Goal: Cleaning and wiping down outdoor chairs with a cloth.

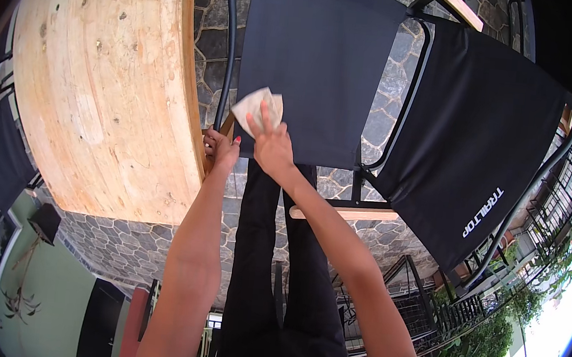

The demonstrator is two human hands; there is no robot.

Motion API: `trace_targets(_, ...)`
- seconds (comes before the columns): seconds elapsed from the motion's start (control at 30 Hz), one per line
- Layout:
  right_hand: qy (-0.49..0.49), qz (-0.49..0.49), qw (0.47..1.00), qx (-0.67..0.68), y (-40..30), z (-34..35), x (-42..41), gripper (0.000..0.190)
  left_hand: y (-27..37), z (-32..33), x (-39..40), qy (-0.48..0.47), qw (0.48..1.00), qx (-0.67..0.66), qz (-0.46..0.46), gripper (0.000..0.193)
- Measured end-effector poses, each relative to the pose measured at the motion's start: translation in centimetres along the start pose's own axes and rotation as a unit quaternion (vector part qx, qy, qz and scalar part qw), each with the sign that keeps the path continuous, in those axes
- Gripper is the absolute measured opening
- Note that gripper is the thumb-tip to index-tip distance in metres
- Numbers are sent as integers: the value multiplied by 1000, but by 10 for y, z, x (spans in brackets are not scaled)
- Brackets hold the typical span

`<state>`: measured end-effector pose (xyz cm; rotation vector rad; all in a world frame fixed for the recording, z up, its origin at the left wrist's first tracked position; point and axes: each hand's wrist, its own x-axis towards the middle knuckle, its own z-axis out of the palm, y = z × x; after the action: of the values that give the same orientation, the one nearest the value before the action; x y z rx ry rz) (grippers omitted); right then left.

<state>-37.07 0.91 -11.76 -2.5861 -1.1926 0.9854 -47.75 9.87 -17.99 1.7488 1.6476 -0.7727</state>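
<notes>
A folded pale cloth (256,107) lies under the spread fingers of my right hand (273,143), pressed on the near left corner of the black fabric seat (317,68) of a folding chair. My left hand (221,147) is at that same corner, beside the table edge, its fingers curled at the lower end of the chair's dark metal tube (228,44). Whether those fingers close fully on the frame is hidden. The chair's black fabric backrest (476,130), bearing white lettering, stands to the right of the seat.
A wooden table (103,88) fills the left, close by my left hand. The chair's wooden armrest (349,214) runs below the seat, another (455,6) above it. Stone paving (119,245) lies underneath. Another black chair (3,151) stands past the table; railings and plants are at right.
</notes>
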Motion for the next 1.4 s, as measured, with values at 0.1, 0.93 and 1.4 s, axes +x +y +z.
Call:
trace_targets(0.1,-79,-28,996,-19,30,-7,-23,51,4,0,0,-4,1000,5,-2,79)
trace_targets(0.93,-164,75,981,-68,62,-27,-56,51,6,-12,-7,-20,1000,13,-3,78)
trace_targets(1.4,228,157,952,132,167,-138,121,59,5,-13,-3,-1,1000,-4,28,67)
